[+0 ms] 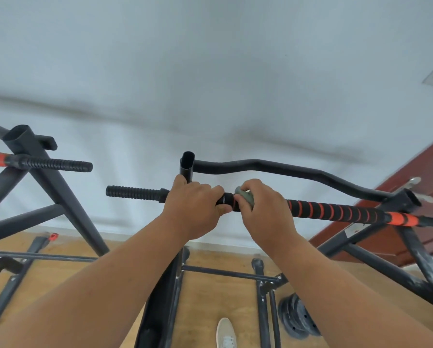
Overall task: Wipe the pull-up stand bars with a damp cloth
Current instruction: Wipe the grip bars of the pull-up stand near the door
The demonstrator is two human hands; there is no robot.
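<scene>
Overhead, left hand point(193, 209) gripping bar point(336, 209), right hand point(263, 209) clutching cloth point(245, 195) around it

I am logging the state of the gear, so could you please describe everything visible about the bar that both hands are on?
The bar runs roughly level across the stand, rising slightly to the left. Its right stretch carries black foam with orange spiral stripes, ending in a solid orange section; its left end is a ribbed black grip. The left hand grips it near the upright post, and the right hand presses a grey-green cloth around it just beside.
</scene>
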